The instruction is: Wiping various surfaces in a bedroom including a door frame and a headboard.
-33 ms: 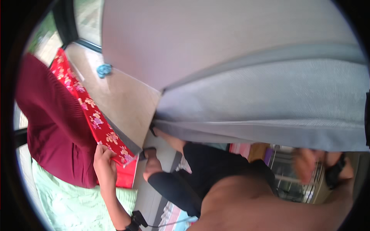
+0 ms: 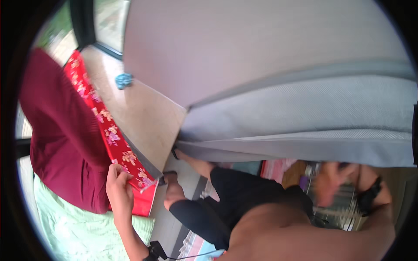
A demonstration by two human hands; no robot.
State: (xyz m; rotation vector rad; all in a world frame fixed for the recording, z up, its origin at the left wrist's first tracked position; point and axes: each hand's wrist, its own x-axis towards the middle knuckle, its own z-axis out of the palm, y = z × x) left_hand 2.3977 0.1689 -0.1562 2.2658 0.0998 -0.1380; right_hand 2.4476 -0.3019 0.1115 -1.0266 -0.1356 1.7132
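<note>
My left hand (image 2: 119, 189) is closed, its fingers curled against a red floral cloth (image 2: 114, 135), beside a maroon ribbed-knit cloth (image 2: 69, 148). What the fingertips grip, if anything, is hidden. The red cloth, patterned with pink and cream flowers, runs in a long strip up toward the window. On the right, my right hand (image 2: 328, 182) is raised below the edge of a grey fabric panel (image 2: 296, 108). Its fingers are smeared by motion.
A crumpled blue item (image 2: 124, 81) lies on the beige ledge (image 2: 139, 108) below the window. Pale green quilted fabric (image 2: 87, 232) spreads at lower left. A wire rack (image 2: 335, 209) stands at lower right, partly behind my right hand. A cable (image 2: 196, 255) runs from my left wrist.
My right hand has moved a little to the left. My left hand stays at the red floral cloth. The whole view has shifted slightly.
</note>
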